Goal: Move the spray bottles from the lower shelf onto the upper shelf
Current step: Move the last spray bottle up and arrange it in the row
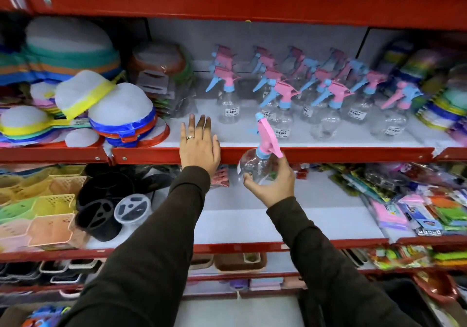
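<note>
My right hand [271, 187] grips the clear body of a spray bottle [262, 150] with a pink and blue trigger head, held tilted in front of the upper shelf's red front edge [328, 153]. Several more clear spray bottles [328, 99] with pink and blue heads stand in rows on the upper shelf. My left hand [199, 147] lies flat with fingers spread over the same red edge, left of the bottles, holding nothing. The white lower shelf [252, 215] behind my forearms shows no spray bottles.
Stacked mesh food covers [75, 94] fill the upper shelf's left side, and packaged goods [444, 94] its right. On the lower shelf are pastel baskets [38, 205] and black lidded containers [106, 200] at left, assorted packets [417, 200] at right.
</note>
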